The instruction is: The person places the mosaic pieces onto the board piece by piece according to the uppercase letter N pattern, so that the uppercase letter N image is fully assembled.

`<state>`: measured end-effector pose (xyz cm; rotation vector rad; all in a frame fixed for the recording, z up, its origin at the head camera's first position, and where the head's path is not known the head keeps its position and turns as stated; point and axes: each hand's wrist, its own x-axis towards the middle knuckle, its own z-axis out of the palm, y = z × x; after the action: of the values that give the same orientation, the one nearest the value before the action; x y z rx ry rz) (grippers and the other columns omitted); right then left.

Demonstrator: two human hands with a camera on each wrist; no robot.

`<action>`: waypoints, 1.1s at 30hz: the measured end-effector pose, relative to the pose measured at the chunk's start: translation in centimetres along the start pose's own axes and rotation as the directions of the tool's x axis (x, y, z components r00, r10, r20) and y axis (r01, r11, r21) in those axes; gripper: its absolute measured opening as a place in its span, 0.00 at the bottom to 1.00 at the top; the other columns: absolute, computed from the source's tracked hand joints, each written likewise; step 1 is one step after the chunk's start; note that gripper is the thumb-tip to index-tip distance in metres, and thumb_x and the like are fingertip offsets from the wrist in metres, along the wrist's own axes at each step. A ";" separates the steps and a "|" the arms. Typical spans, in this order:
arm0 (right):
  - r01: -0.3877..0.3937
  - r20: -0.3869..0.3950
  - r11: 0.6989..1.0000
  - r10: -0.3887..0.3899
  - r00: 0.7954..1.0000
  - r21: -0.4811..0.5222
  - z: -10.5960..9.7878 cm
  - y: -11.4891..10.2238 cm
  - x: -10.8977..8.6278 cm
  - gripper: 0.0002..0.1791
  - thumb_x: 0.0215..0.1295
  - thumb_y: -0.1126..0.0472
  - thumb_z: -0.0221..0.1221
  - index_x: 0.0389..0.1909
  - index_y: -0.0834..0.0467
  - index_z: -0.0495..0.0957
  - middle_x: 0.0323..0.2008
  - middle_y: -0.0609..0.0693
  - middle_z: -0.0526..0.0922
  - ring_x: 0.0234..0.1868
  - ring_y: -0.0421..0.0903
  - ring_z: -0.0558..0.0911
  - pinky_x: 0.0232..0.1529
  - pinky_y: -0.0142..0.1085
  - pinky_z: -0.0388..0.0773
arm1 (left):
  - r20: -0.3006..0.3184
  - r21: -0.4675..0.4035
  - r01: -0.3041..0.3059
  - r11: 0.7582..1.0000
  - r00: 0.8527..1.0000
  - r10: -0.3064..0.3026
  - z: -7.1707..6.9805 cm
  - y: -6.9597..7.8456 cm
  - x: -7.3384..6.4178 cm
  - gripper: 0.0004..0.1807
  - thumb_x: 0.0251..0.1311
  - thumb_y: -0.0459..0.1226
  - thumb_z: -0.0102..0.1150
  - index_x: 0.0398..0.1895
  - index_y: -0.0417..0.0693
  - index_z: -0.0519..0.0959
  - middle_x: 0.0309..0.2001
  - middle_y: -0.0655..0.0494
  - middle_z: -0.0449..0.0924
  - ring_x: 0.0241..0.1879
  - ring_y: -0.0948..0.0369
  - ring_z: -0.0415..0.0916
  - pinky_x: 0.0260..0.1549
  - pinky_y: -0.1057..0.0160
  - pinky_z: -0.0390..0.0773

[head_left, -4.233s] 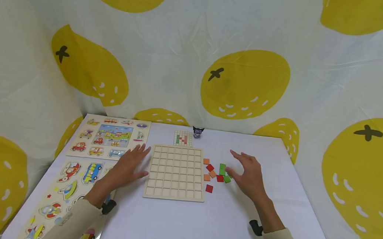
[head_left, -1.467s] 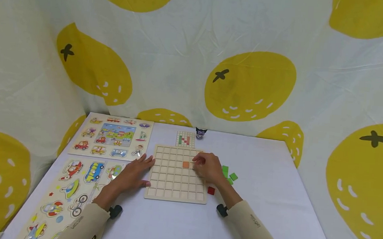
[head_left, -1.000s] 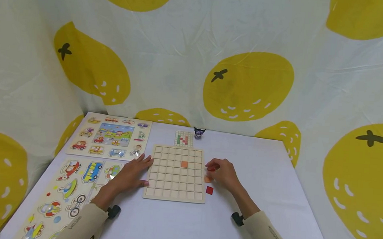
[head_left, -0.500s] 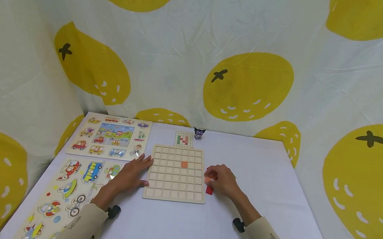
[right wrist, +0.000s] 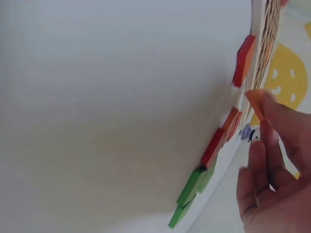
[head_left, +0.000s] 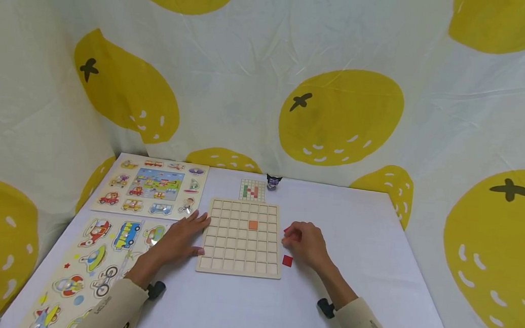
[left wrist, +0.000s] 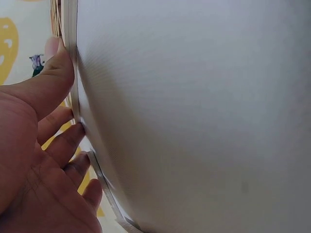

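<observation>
Right fingers (right wrist: 283,117) pinch orange tile (right wrist: 254,100): hold level, by edges. Left fingers (left wrist: 65,143), spread, touch board (head_left: 238,273): brace it lightly.

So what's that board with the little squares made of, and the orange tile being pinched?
The square-grid board looks like plain, matte wood: it's pale tan with no shine, though no grain shows clearly. The orange tile in the right-hand grip could be painted wood or plastic: its colour looks even and smooth, with no grain showing.
</observation>
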<state>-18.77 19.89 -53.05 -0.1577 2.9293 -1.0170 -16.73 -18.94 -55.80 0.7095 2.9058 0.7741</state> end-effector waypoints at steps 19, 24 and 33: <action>-0.040 0.032 0.981 0.034 0.999 0.192 3.7 -4.2 1.5 0.08 0.61 0.58 0.77 0.35 0.49 0.87 0.29 0.44 0.84 0.32 0.44 0.79 0.37 0.34 0.77 | 0.012 0.003 -0.006 1.000 1.000 0.006 -0.1 -0.1 0.1 0.49 0.58 0.44 0.78 0.80 0.41 0.66 0.82 0.42 0.62 0.83 0.36 0.52 0.78 0.31 0.59; -0.043 0.056 0.985 0.034 0.998 0.170 4.4 -4.7 1.8 0.07 0.62 0.60 0.77 0.34 0.49 0.87 0.27 0.43 0.84 0.33 0.43 0.79 0.38 0.35 0.76 | 0.016 -0.002 -0.001 1.000 1.000 0.001 -0.1 0.0 0.0 0.49 0.59 0.44 0.78 0.81 0.41 0.65 0.82 0.42 0.62 0.84 0.37 0.51 0.78 0.31 0.58; -0.056 0.058 0.994 0.050 0.997 0.093 5.2 -5.8 2.3 0.07 0.63 0.60 0.75 0.31 0.47 0.86 0.27 0.43 0.83 0.32 0.42 0.79 0.37 0.35 0.74 | 0.016 -0.007 0.008 1.000 1.000 -0.008 -0.3 0.3 -0.1 0.48 0.59 0.43 0.78 0.81 0.40 0.65 0.82 0.41 0.62 0.83 0.36 0.51 0.78 0.30 0.58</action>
<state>-20.20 11.95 -53.52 -0.1026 2.8128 -1.1221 -16.55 -18.88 -55.38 0.6993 2.8888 0.7740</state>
